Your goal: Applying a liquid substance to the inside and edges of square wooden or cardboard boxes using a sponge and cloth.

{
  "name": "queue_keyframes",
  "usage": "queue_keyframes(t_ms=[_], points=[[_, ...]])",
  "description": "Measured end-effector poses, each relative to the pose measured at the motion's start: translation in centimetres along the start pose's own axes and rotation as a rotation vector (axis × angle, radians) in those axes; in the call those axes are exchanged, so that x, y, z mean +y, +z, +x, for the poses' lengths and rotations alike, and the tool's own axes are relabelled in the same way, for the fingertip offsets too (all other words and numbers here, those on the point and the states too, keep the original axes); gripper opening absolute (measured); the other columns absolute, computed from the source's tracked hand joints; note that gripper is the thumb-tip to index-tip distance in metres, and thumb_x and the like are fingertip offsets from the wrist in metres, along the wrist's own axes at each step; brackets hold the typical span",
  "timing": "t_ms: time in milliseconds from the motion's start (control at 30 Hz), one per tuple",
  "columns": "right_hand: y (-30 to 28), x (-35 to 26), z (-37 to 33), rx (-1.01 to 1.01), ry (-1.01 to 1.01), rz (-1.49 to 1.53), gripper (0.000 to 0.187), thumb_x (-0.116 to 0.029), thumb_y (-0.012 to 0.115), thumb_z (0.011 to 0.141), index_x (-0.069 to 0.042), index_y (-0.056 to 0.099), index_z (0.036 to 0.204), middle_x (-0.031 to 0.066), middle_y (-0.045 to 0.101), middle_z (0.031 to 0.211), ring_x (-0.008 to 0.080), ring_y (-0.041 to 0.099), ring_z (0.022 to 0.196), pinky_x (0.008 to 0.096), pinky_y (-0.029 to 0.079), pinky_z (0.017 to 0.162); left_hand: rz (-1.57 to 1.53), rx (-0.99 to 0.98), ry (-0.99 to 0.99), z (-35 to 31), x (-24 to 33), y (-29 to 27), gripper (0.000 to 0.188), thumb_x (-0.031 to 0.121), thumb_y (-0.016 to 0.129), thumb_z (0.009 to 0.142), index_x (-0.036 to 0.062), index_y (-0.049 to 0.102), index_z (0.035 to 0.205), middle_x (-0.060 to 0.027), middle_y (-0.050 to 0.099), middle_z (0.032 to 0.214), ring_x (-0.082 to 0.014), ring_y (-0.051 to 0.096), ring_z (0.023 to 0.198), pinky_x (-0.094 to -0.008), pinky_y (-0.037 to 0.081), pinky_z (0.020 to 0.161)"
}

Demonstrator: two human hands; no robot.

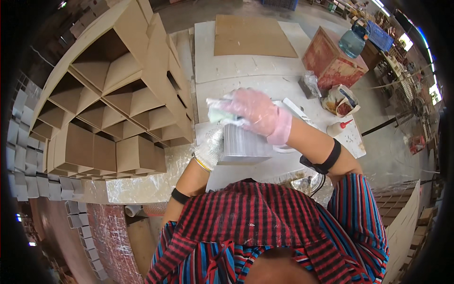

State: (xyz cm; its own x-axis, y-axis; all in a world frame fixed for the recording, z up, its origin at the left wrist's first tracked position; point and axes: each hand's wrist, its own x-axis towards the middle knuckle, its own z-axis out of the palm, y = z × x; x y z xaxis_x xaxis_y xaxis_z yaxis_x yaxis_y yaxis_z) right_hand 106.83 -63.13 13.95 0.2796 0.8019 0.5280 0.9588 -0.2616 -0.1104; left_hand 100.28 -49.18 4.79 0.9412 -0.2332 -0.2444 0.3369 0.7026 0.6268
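My right hand (257, 111), in a pink rubber glove, is closed on a crumpled pale green and white cloth (220, 113). It is over the top of a stack of thin grey-white sheets (242, 142) standing on the white worktable. My left hand (211, 146), in a white knit glove with a yellow cuff edge, rests against the left side of that stack. Its fingertips are hidden behind the cloth and the stack. A thin white strip (295, 110) lies beyond my right wrist.
Brown cardboard boxes (156, 92) rise in an open-fronted pile on the left. A flat brown board (253, 37) lies at the table's far end. At the right stand a red-stained wooden box (333, 59) with a water jug (353, 41), an open bag (339, 101) and a red-tipped glue bottle (336, 128).
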Motion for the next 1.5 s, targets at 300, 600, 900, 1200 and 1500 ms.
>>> queue_keyframes(t_ms=[300, 600, 900, 1200, 1500], points=[[0.4, -2.9, -1.2, -0.132, -0.091, 0.121, 0.047, -0.027, 0.061, 0.078, -0.021, 0.050, 0.123, 0.0059, 0.060, 0.092, 0.0252, 0.057, 0.076, 0.0379, 0.045, 0.063, 0.216, 0.073, 0.004, -1.8, 0.6, 0.4, 0.043, 0.039, 0.046, 0.091, 0.0076, 0.050, 0.119, -0.0069, 0.058, 0.110, -0.0193, 0.058, 0.095, -0.0361, 0.049, 0.082], [-1.8, 2.6, -0.8, 0.268, 0.152, 0.192, 0.038, -0.017, 0.062, 0.077, -0.010, 0.057, 0.114, 0.0071, 0.062, 0.099, 0.0279, 0.059, 0.085, 0.0353, 0.048, 0.074, 0.102, 0.055, 0.110, -1.9, 0.3, -0.6, 0.042, 0.036, 0.046, 0.091, 0.0064, 0.049, 0.120, -0.0070, 0.057, 0.111, -0.0189, 0.057, 0.096, -0.0357, 0.050, 0.081], [-0.6, -4.2, -1.5, -0.237, -0.059, 0.057, 0.054, -0.018, 0.060, 0.073, -0.023, 0.047, 0.125, 0.0062, 0.060, 0.097, 0.0260, 0.059, 0.079, 0.0375, 0.047, 0.066, -0.141, -0.565, -0.037, -0.5, 0.0, -4.3, 0.052, 0.044, 0.034, 0.093, 0.0045, 0.042, 0.124, -0.0160, 0.054, 0.114, -0.0231, 0.055, 0.102, -0.0392, 0.049, 0.086], [-2.8, 0.7, -3.2, 0.089, 0.161, 0.007, 0.045, -0.021, 0.063, 0.077, -0.016, 0.050, 0.121, 0.0091, 0.058, 0.089, 0.0281, 0.057, 0.078, 0.0388, 0.048, 0.065, -0.180, 0.016, -0.054, -2.2, 0.2, 0.9, 0.045, 0.040, 0.046, 0.090, 0.0065, 0.049, 0.121, -0.0089, 0.056, 0.114, -0.0216, 0.055, 0.102, -0.0374, 0.045, 0.089], [0.6, 0.8, -3.4, -0.117, 0.035, -0.136, 0.055, -0.015, 0.059, 0.074, -0.022, 0.045, 0.127, 0.0065, 0.059, 0.081, 0.0250, 0.054, 0.064, 0.0372, 0.045, 0.058, -0.022, -0.377, -0.089, 0.4, -1.1, -3.3, 0.049, 0.042, 0.034, 0.094, 0.0048, 0.044, 0.124, -0.0132, 0.051, 0.121, -0.0226, 0.055, 0.103, -0.0356, 0.047, 0.087]])
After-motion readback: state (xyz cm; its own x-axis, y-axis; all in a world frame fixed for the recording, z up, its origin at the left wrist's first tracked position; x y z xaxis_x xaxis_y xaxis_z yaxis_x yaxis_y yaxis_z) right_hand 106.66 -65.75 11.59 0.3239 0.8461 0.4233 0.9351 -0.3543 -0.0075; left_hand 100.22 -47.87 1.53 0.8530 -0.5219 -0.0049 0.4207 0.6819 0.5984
